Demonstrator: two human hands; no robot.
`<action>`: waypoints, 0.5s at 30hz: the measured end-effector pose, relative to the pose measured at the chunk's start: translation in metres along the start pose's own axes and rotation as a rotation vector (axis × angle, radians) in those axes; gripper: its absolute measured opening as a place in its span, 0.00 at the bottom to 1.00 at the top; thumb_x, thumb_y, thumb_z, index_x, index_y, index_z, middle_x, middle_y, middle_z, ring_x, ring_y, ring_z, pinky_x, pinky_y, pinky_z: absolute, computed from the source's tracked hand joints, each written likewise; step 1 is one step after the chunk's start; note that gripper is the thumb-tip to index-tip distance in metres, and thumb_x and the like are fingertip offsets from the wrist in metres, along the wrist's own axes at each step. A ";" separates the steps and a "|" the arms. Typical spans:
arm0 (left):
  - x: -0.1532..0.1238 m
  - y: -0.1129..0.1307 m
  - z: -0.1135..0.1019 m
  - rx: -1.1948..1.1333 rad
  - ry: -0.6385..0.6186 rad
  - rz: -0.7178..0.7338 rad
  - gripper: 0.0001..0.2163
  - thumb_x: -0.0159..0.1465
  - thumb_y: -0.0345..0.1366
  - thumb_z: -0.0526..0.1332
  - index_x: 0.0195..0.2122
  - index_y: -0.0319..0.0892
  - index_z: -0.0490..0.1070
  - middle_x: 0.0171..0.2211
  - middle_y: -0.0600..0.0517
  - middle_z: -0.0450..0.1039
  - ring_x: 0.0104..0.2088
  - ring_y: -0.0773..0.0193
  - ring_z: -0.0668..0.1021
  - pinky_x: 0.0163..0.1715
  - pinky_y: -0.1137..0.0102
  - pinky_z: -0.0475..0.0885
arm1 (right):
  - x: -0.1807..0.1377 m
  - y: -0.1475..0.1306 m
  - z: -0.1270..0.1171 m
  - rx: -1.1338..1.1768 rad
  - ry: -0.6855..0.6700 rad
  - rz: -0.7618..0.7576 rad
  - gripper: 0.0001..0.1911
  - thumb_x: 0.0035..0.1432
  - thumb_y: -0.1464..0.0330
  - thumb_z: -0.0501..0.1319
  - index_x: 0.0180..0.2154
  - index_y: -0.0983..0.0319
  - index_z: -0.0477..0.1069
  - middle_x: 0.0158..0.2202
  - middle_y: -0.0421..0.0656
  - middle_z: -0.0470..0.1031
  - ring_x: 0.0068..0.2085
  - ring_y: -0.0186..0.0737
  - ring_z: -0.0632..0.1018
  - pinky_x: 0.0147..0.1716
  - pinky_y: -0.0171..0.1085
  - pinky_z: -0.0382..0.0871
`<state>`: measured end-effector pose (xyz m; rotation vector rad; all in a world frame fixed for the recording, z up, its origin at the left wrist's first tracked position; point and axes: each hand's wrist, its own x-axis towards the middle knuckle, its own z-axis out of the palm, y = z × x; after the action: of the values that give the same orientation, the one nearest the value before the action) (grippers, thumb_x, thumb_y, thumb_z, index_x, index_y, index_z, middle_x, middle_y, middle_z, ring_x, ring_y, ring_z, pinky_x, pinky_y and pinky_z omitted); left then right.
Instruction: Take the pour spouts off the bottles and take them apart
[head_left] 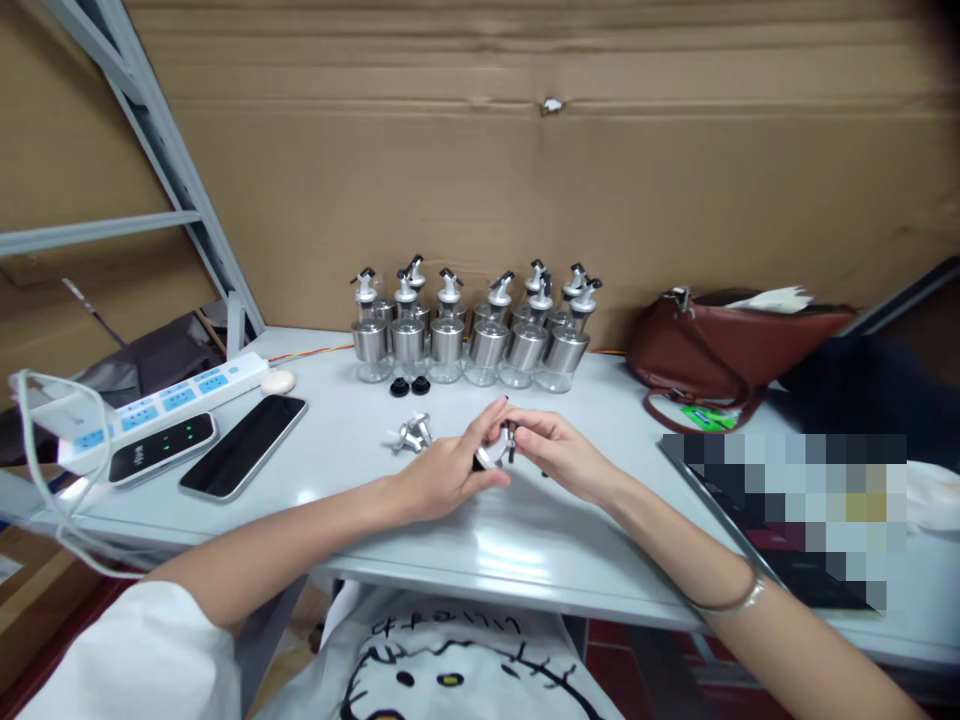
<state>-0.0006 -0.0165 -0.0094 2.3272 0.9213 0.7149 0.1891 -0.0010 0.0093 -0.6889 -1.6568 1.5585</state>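
Observation:
My left hand (pixel 448 470) and my right hand (pixel 559 452) meet over the middle of the white table (pixel 480 540), both closed on one small pourer spout (pixel 496 447) with a white collar and dark metal tip. Another loose spout (pixel 411 433) lies on the table just left of my left hand. Two small black caps (pixel 409 386) sit behind it. At the back stands a cluster of several glass and steel dispenser bottles (pixel 480 335) with pourer tops.
A white power strip (pixel 161 397), a power bank (pixel 161 447) and a black phone (pixel 244 444) lie at the left. A brown handbag (pixel 731 345) sits at the right, with a dark tablet (pixel 757 530) beside it. Cardboard (pixel 525 170) covers the wall behind.

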 end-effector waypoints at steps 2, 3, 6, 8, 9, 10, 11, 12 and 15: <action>-0.001 -0.001 0.002 0.056 -0.015 0.038 0.37 0.65 0.54 0.51 0.67 0.42 0.35 0.45 0.41 0.74 0.41 0.52 0.78 0.41 0.61 0.71 | 0.000 -0.001 0.000 0.037 -0.012 0.023 0.19 0.48 0.51 0.67 0.32 0.61 0.75 0.32 0.41 0.72 0.34 0.37 0.72 0.39 0.37 0.66; -0.001 -0.002 0.003 0.090 -0.025 0.060 0.37 0.65 0.54 0.51 0.67 0.42 0.36 0.42 0.42 0.75 0.39 0.53 0.79 0.40 0.62 0.71 | -0.001 -0.002 0.001 0.046 -0.024 0.033 0.19 0.47 0.52 0.67 0.31 0.62 0.75 0.31 0.41 0.72 0.34 0.37 0.72 0.39 0.37 0.66; 0.000 -0.007 0.005 0.190 -0.026 0.138 0.37 0.65 0.54 0.52 0.67 0.41 0.37 0.37 0.46 0.75 0.34 0.55 0.78 0.36 0.64 0.71 | -0.002 -0.003 0.004 0.035 -0.053 0.038 0.17 0.48 0.55 0.68 0.30 0.62 0.75 0.30 0.40 0.70 0.33 0.35 0.71 0.38 0.36 0.64; 0.001 -0.011 0.002 0.232 0.032 0.166 0.35 0.66 0.53 0.50 0.67 0.41 0.35 0.36 0.47 0.75 0.32 0.58 0.78 0.35 0.65 0.71 | -0.002 -0.006 0.006 0.060 -0.006 0.010 0.16 0.49 0.55 0.67 0.30 0.61 0.73 0.32 0.40 0.70 0.35 0.36 0.71 0.39 0.36 0.64; 0.002 -0.012 -0.001 0.244 0.076 0.172 0.34 0.67 0.52 0.48 0.66 0.42 0.34 0.37 0.48 0.74 0.30 0.59 0.77 0.35 0.65 0.71 | -0.002 -0.009 0.006 0.098 0.037 -0.006 0.16 0.50 0.55 0.67 0.30 0.61 0.72 0.34 0.41 0.70 0.36 0.36 0.71 0.40 0.36 0.64; 0.003 -0.014 -0.004 0.252 0.124 0.180 0.32 0.68 0.51 0.47 0.66 0.44 0.34 0.38 0.48 0.74 0.29 0.61 0.76 0.35 0.65 0.71 | -0.001 -0.011 0.006 0.151 0.082 -0.018 0.16 0.51 0.55 0.66 0.30 0.60 0.70 0.36 0.41 0.71 0.38 0.37 0.71 0.41 0.38 0.64; 0.004 -0.015 -0.009 0.258 0.171 0.190 0.29 0.68 0.49 0.46 0.66 0.45 0.35 0.40 0.48 0.73 0.28 0.63 0.76 0.35 0.65 0.72 | -0.001 -0.014 0.006 0.212 0.120 -0.024 0.16 0.52 0.54 0.65 0.30 0.59 0.68 0.37 0.42 0.71 0.39 0.38 0.72 0.41 0.39 0.65; 0.005 -0.016 -0.015 0.263 0.219 0.204 0.27 0.69 0.47 0.45 0.65 0.47 0.36 0.41 0.48 0.72 0.28 0.64 0.75 0.36 0.65 0.72 | 0.000 -0.016 0.004 0.275 0.153 -0.024 0.16 0.53 0.54 0.64 0.29 0.59 0.66 0.37 0.42 0.71 0.39 0.38 0.72 0.41 0.40 0.66; 0.008 -0.022 -0.034 0.258 0.399 0.213 0.22 0.69 0.42 0.47 0.62 0.48 0.44 0.41 0.49 0.70 0.37 0.63 0.75 0.43 0.63 0.70 | 0.002 -0.019 -0.001 0.396 0.246 -0.015 0.16 0.55 0.55 0.61 0.28 0.59 0.63 0.28 0.38 0.65 0.30 0.34 0.70 0.29 0.35 0.65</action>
<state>-0.0270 0.0125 0.0029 2.5864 0.9898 1.2480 0.1902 -0.0010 0.0288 -0.6234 -1.1287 1.6525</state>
